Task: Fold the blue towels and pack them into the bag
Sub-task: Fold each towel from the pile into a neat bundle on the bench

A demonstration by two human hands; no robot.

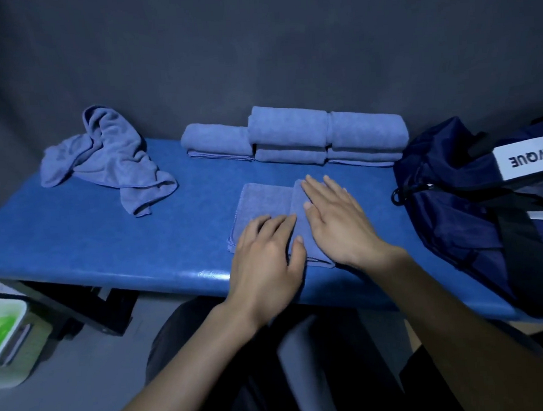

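Observation:
A partly folded blue towel (260, 202) lies flat near the front edge of the blue padded table (106, 234). My left hand (267, 256) presses on its near left part with straight fingers. My right hand (338, 220) lies flat on the folded-over right flap, fingers spread. Several folded blue towels (294, 137) are stacked in a row along the back of the table. A crumpled unfolded blue towel (108, 158) lies at the back left. The dark navy bag (474, 212) with a white label sits on the right end of the table.
A dark grey backdrop (254, 47) hangs right behind the table. A white tray with green contents (1, 336) sits low at the left, beside a dark frame under the table. My legs are below the table's front edge.

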